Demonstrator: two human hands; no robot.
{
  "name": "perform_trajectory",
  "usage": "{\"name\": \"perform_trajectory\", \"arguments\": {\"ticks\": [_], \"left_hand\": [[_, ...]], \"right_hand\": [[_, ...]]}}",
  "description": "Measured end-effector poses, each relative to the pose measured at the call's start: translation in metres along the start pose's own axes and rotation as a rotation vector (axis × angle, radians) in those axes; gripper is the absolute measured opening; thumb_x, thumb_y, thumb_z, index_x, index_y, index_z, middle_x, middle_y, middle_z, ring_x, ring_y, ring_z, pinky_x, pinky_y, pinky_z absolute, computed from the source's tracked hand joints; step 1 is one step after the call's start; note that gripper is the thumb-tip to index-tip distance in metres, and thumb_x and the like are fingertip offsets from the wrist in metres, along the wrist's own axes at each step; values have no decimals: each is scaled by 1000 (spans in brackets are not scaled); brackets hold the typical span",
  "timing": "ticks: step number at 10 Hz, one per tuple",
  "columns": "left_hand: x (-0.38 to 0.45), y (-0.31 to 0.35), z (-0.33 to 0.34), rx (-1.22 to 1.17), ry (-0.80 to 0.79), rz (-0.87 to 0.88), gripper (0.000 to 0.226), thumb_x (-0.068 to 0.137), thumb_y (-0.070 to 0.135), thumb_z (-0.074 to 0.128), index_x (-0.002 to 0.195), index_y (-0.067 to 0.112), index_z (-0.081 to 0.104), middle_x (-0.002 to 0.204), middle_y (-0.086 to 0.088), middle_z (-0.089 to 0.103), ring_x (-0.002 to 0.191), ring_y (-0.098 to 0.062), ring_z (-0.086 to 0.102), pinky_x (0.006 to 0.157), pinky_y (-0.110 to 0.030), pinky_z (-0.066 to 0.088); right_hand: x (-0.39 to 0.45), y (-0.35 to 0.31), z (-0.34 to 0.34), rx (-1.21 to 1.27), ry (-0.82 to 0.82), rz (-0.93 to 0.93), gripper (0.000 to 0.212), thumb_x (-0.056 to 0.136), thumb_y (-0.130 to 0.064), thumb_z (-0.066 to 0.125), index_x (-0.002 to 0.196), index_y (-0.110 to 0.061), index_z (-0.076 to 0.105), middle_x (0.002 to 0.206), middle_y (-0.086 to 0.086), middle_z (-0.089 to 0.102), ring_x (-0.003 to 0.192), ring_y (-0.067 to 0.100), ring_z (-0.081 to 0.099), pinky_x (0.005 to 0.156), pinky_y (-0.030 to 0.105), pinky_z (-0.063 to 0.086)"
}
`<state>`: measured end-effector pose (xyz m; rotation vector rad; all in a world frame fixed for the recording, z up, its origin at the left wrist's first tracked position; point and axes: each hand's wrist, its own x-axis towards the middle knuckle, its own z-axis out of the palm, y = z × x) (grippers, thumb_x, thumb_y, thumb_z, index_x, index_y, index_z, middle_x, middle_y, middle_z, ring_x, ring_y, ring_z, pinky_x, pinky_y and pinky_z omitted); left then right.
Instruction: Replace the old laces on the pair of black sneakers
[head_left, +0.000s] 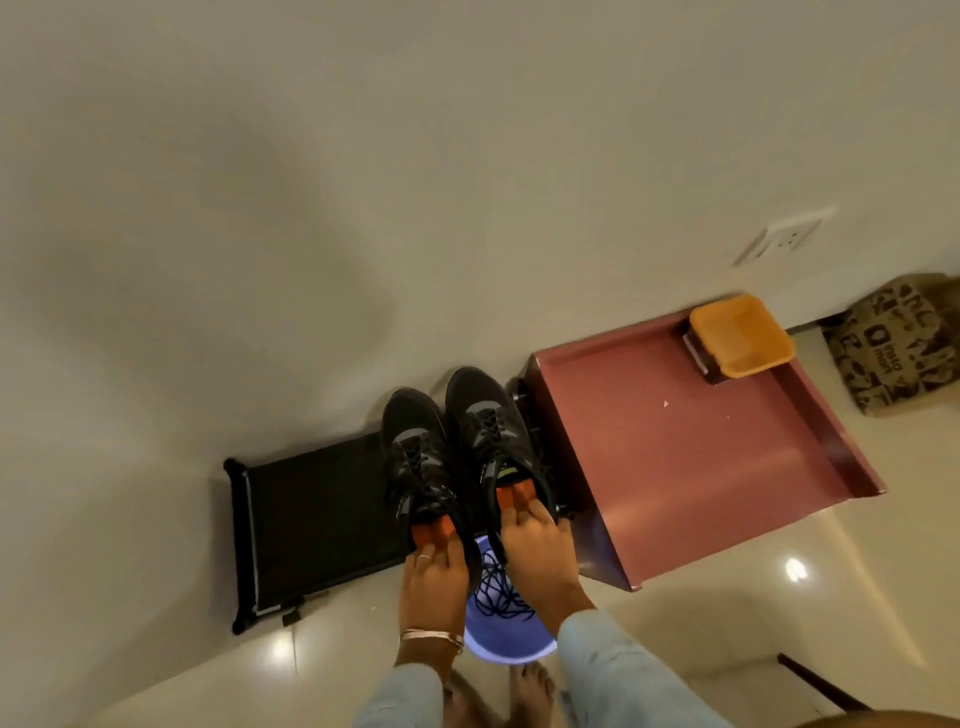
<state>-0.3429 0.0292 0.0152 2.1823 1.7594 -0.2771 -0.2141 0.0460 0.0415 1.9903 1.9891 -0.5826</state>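
Two black sneakers held side by side in the air, toes pointing away toward the wall, heels toward the body. Left sneaker (415, 457) dark all over with a grey patch near the toe, black laces threaded up the front, an orange lining showing at the heel opening. Right sneaker (488, 426) a little farther forward, same black upper and laces, orange at the collar plus a sliver of yellow-green inside. Sides of the two touching or nearly so.

Left hand (434, 577) clamped on the heel of the left sneaker, fingers curled over the orange collar, ring on one finger, bangle at the wrist. Right hand (537, 545) gripping the heel of the right sneaker likewise, fingertips hooked into the opening. Pale blue sleeves on both arms.

Directly below, between the wrists, a purple basin (506, 644) on the floor with a tangle of dark laces (501, 587) inside. Black flat mat-like unit (311, 525) lying against the wall under the left sneaker. Maroon worktop (691, 457) to the right, an orange tub (740, 335) at its far corner. Patterned bag (893, 348) beyond, on the floor. Bare toes visible at the bottom edge.
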Motion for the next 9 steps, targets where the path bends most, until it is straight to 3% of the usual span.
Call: {"name": "perform_trajectory", "arguments": {"ticks": [1,2,3,4,5,6,7,8,9], "left_hand": [[20,-4,58,19,36,15,60,35,4,90,91,-6,72,60,-14,63,51,-29,60,51,-33,53],[33,-8,83,72,116,51,39,58,-2,69,97,-5,71,64,-15,66,57,-29,62,59,-35,54],[48,-16,109,115,148,75,32,66,5,53,96,0,66,63,-12,65,60,-30,62,73,-38,45],[53,-22,129,134,157,78,37,71,7,39,89,2,71,62,-10,65,60,-28,62,73,-35,37],[52,-26,139,118,182,45,38,72,7,39,89,1,72,64,-11,65,61,-28,62,74,-36,37],[53,-29,145,110,213,26,38,72,8,40,92,1,72,68,-11,67,64,-29,63,73,-38,47],[55,-28,145,93,246,29,28,62,2,66,89,1,72,66,-11,67,61,-28,63,64,-34,54],[56,-31,138,52,144,21,50,40,6,89,87,1,73,63,-11,66,57,-27,63,59,-31,53],[60,-32,139,-9,80,8,58,35,14,94,86,-1,73,60,-10,65,55,-27,63,55,-29,52]], "right_hand": [[25,7,53,9,51,-6,51,51,-13,85,99,-8,67,82,5,70,99,25,65,67,47,55],[39,11,77,26,47,-7,58,25,-14,90,80,-9,71,62,1,65,77,22,68,53,41,55],[55,10,108,27,98,-25,55,25,-11,89,77,-8,71,58,1,63,72,22,67,49,36,53],[63,5,127,13,102,-37,54,26,-9,88,77,-7,70,56,1,61,70,23,67,48,34,51],[70,3,136,11,116,-19,55,27,-9,90,78,-6,69,59,3,63,72,26,67,48,37,51],[71,3,139,-13,119,-33,50,29,-8,90,73,-7,66,59,5,63,75,27,67,50,40,52],[73,1,142,-40,69,1,51,29,-8,90,73,-8,65,62,6,64,75,28,67,52,44,53],[73,-1,133,-52,-20,27,50,51,-10,86,97,-5,66,86,10,69,96,29,64,70,50,53],[76,-1,129,-45,-138,-5,54,89,-12,58,139,-6,37,135,11,49,133,30,35,105,58,30]]}}
